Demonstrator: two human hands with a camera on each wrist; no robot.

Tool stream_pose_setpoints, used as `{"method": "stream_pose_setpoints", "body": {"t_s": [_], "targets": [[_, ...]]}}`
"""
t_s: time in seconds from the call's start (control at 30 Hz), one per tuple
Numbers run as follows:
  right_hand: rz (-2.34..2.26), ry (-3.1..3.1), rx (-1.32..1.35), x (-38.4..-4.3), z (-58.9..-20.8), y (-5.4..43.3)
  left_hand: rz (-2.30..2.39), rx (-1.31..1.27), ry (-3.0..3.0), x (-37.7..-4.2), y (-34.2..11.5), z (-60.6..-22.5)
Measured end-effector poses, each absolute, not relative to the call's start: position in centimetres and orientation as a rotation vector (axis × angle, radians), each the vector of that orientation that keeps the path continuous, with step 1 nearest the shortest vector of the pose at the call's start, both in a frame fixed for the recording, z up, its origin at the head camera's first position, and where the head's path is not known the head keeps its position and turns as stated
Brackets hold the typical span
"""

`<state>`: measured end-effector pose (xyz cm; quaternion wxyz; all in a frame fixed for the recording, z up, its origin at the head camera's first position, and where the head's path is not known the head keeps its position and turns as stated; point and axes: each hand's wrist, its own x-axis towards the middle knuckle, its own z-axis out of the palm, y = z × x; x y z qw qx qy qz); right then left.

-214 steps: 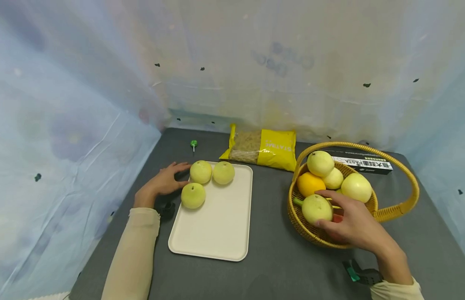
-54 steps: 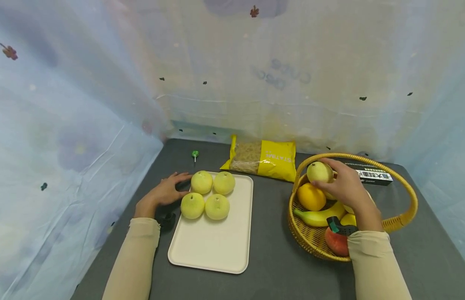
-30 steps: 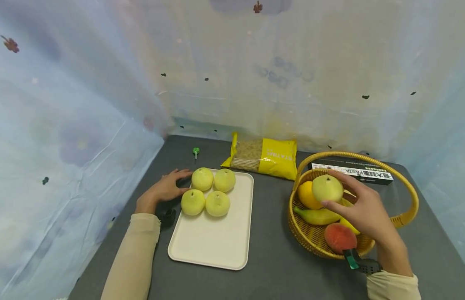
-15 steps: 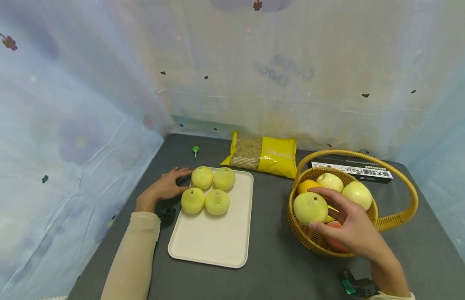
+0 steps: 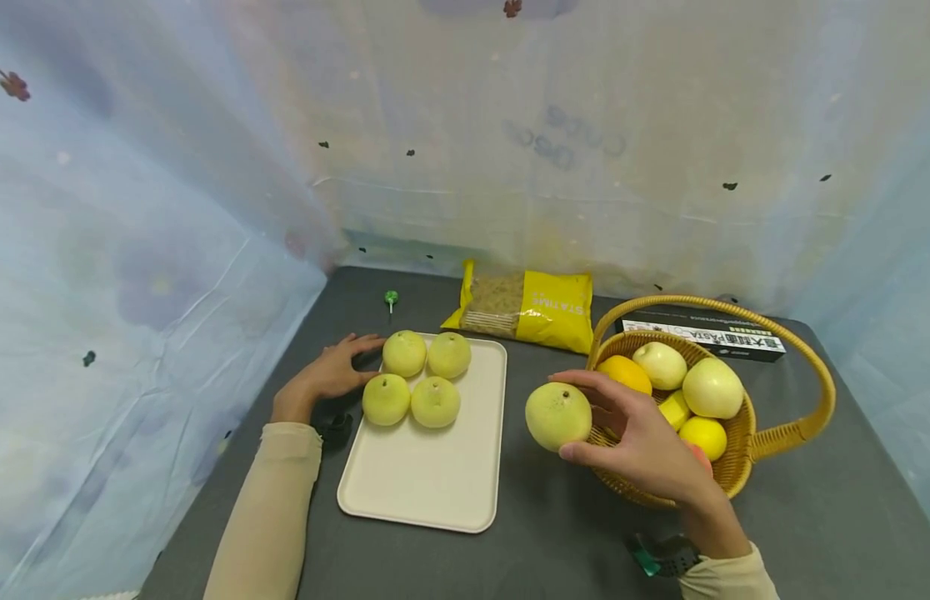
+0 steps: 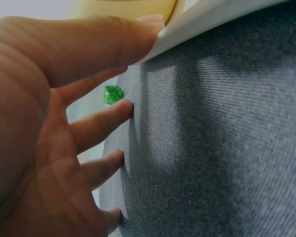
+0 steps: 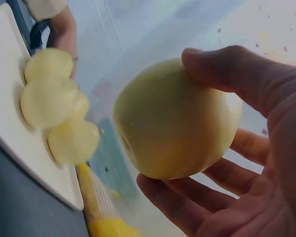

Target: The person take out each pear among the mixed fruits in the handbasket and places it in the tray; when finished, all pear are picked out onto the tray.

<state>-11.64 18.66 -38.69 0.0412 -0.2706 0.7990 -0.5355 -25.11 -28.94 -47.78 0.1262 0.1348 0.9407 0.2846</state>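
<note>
My right hand (image 5: 645, 442) holds a round yellow-green fruit (image 5: 558, 417), like an apple or round pear, between thumb and fingers. It hangs in the air between the wicker basket (image 5: 741, 462) and the cream tray (image 5: 423, 492). Close up in the right wrist view, the fruit (image 7: 172, 123) has a dimple at one end. Several matching fruits (image 5: 436, 402) sit together on the tray's far left part. At the tray's left edge rests my left hand (image 5: 328, 372), fingers spread and fairly straight. Its thumb (image 6: 103, 44) touches the rim in the left wrist view; the other fingertips meet the dark tabletop.
The basket, under a tall arched handle (image 5: 810, 350), contains an orange (image 5: 625, 375), pale fruits (image 5: 712, 388), a yellow fruit (image 5: 703, 437) and a partly hidden red one. Behind lie a yellow pasta bag (image 5: 558, 310), a black pasta box (image 5: 727, 333) and a green lollipop (image 5: 391, 297).
My right hand gripped a yellow-green fruit in the basket, lifted it and carried it left past the rim. Earlier, another such fruit joined those on the tray. The left hand stays put.
</note>
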Motion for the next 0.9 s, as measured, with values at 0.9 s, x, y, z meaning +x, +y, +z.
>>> {"method": "stream_pose_setpoints", "body": {"t_s": [0.9], "targets": [[-1.743, 1.991, -1.112, -13.6, -42.6, 4.9, 0.846, 0.393, 2.725, -24.8, -28.8, -47.1]]}}
